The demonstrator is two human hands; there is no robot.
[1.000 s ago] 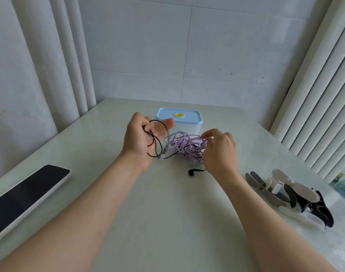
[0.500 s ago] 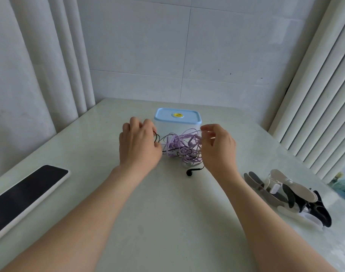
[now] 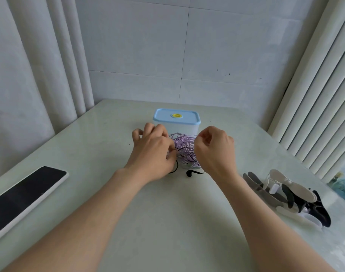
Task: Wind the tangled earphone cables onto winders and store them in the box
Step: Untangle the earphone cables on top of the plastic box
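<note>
A tangle of purple and black earphone cables (image 3: 184, 147) lies on the pale table (image 3: 167, 222) just in front of the clear box with a blue lid (image 3: 176, 117). My left hand (image 3: 153, 154) is palm down on the tangle's left side, thumb and fingers pinching cable; a black loop (image 3: 175, 169) shows under it. My right hand (image 3: 215, 152) is curled at the right side, fingertips pinching a purple strand. A black earbud (image 3: 189, 173) rests on the table between my wrists. A pile of white and black winders (image 3: 285, 193) lies to the right.
A phone with a dark screen (image 3: 24, 195) lies at the table's left edge. White walls and ribbed panels (image 3: 315, 95) close in the table at the back and on both sides. The box lid is on.
My left hand has turned palm down and dropped onto the tangle, bringing the black loop down with it. My right hand has curled tighter at the right side.
</note>
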